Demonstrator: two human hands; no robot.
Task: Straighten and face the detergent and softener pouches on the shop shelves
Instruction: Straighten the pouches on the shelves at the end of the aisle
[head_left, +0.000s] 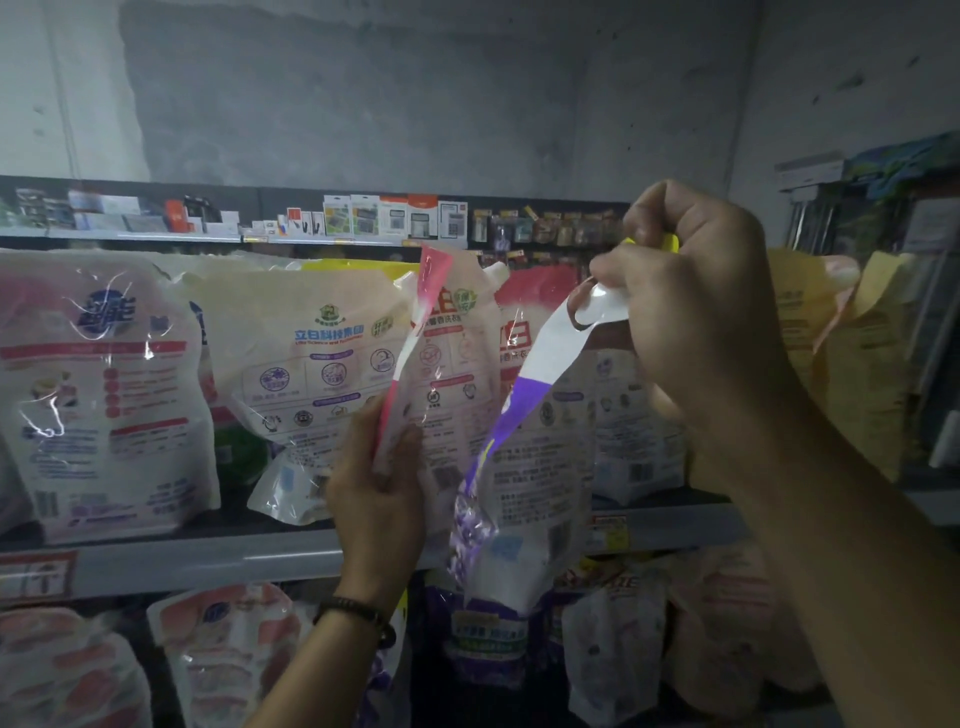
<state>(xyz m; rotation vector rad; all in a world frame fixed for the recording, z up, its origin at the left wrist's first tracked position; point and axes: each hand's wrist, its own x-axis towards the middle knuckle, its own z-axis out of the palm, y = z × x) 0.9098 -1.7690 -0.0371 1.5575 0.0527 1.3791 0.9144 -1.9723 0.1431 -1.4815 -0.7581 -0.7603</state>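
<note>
Our right hand (691, 312) grips the purple pouch (522, 402) by its top handle; edge-on, its long axis slants down-left before the shelf (208, 564). Our left hand (379, 499) grips the pink pouch (432, 288) low, nearly upright.

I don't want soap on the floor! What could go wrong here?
1. The right hand holds the purple pouch only by its top, hanging in front of the shelf. It might slip and drop.
2. The left hand grips the pink pouch by one edge, so it could twist loose.
3. Swinging either could knock the white pouch behind.
</note>
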